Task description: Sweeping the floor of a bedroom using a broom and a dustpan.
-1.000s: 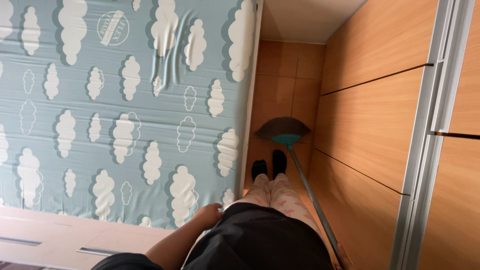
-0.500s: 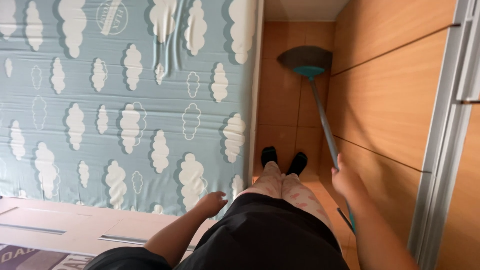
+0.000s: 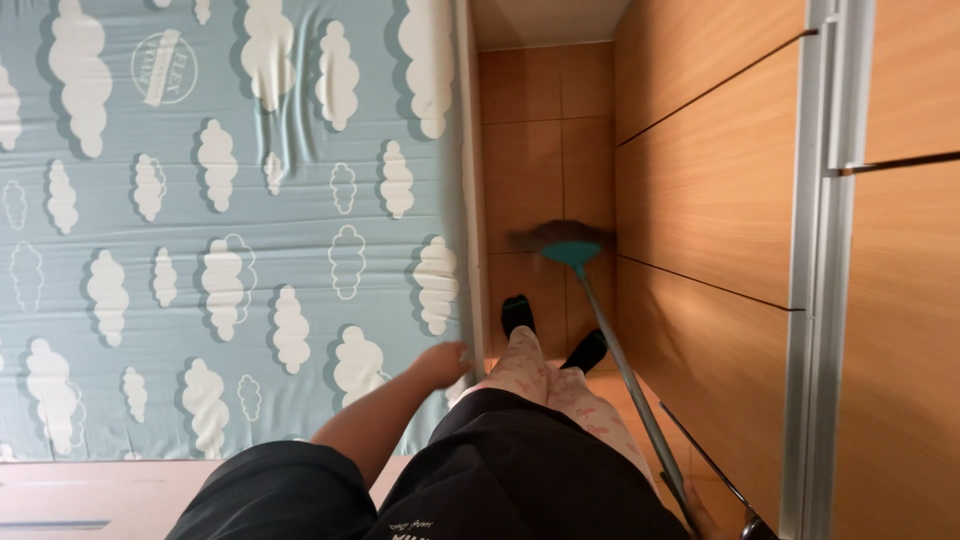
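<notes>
My left hand point(image 3: 440, 362) rests against the near right edge of a mattress point(image 3: 230, 230) covered in a pale blue sheet with white clouds, fingers loosely apart and holding nothing. A broom with a teal head point(image 3: 570, 248) and a grey handle point(image 3: 625, 370) stands on the wooden floor just beyond my feet in black socks point(image 3: 517, 313). Only a sliver of my right hand point(image 3: 700, 520) shows at the bottom edge, wrapped around the lower end of the broom handle.
The narrow strip of brown floor point(image 3: 525, 150) runs between the bed and a wooden wardrobe point(image 3: 700, 200) with metal door rails point(image 3: 815, 260) on the right. A pale wooden bed frame point(image 3: 90, 490) lies at the bottom left.
The broom head has been drawn back along the floor toward my feet from its far reach half a second ago. My left hand stays on the mattress edge. My right arm has dropped mostly out of view.
</notes>
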